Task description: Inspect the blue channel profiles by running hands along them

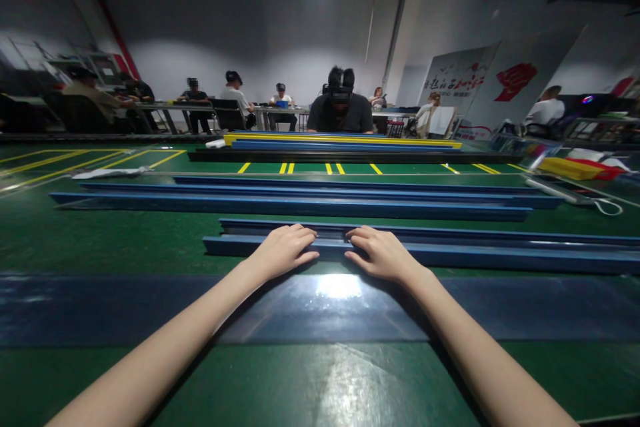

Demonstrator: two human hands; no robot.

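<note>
A long blue channel strip lies crosswise on the green tabletop in front of me, its right end running out of view. My left hand grips it left of the middle of the view, fingers over the top and thumb on the near side. A short gap away, my right hand holds the same strip in a mirrored way, its fingers curled into the channel. Between me and that strip, a wide, flat, glossy see-through strip lies under my forearms.
More blue strips lie beyond, then a black strip and a yellow strip. A device with a white cable and a yellow-and-red tray sit at right. A person sits opposite; others work behind.
</note>
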